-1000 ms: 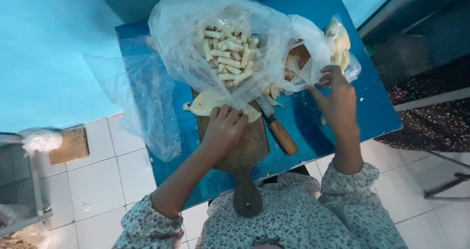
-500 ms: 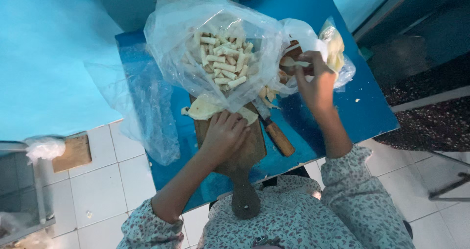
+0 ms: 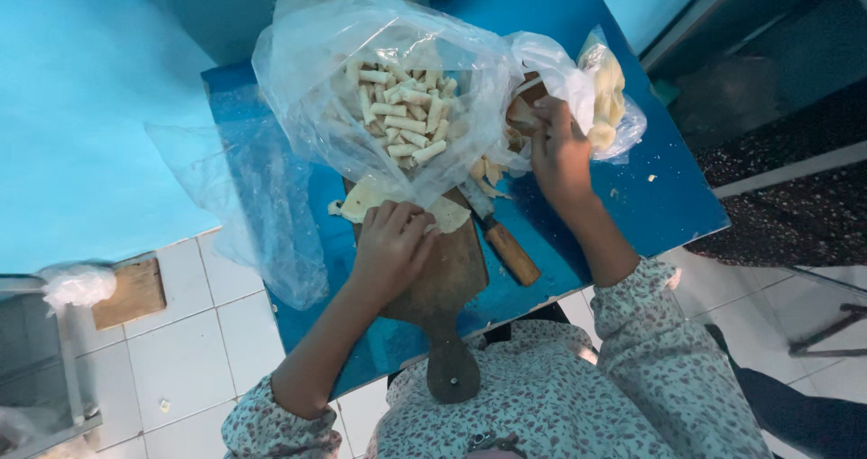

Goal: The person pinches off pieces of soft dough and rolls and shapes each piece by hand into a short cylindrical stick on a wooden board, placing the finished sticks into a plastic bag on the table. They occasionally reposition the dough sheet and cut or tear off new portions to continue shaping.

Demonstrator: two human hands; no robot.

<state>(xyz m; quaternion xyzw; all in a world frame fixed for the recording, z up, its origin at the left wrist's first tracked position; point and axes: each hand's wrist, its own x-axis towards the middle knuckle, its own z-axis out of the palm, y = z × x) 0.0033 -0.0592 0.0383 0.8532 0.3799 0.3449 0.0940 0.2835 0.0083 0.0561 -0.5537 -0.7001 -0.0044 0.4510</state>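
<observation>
1. Step in hand, by my read: sorting cut pieces between board and bags. No cutting going on.
2. Left hand: palm down, fingers curled on a pale slab at the far end of the board. Pinned or gripped, I can't tell.
3. Right hand: at the mouth of the small bag near the table's far right edge, among loose pieces there. Fingers are curled away from the camera, so I can't tell what it has hold of, if anything.
4. Big bag: sits at the far middle of the table, mouth slack and open, full of cut sticks. It overhangs the far end of the board.
5. Knife: lies free just right of the board, handle toward the near edge, blade tucked under the big bag.
6. Spare bag: empty, draped over the left edge.
7. Next move calls for: keeping the slab steady on the board, keeping a bag mouth open one-handed, and staying clear of the half-hidden blade.
</observation>
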